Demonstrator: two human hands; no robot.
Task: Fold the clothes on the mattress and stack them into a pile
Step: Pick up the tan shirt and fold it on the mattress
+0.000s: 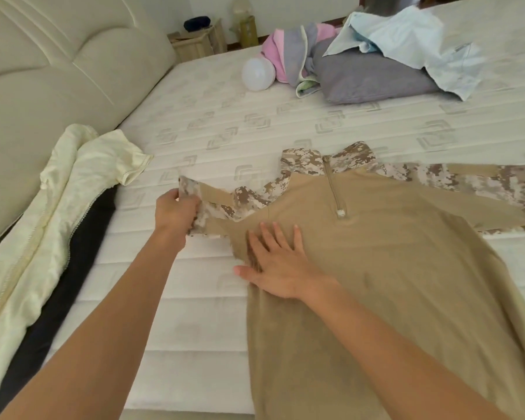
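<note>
Head view looks down on two bare forearms reaching over a white quilted mattress. Left hand has its fingers curled round the end of the camouflage sleeve of a tan shirt, holding it just above the mattress at the shirt's left side. Right hand lies flat with fingers straight and spread, palm pressing the tan cloth near the left armpit, thumb stretched out over the shirt's edge onto the mattress. The shirt lies face up and spread, collar and short zip pointing away from the person, its other camouflage sleeve stretched out toward the right edge of the view. Left of the left arm, a pale yellow garment lies on a dark cloth along the cushioned headboard. At the far side of the mattress lies a loose heap: a pink and grey garment, a grey pillow and a light blue shirt draped over it, with a white round lamp beside them.
</note>
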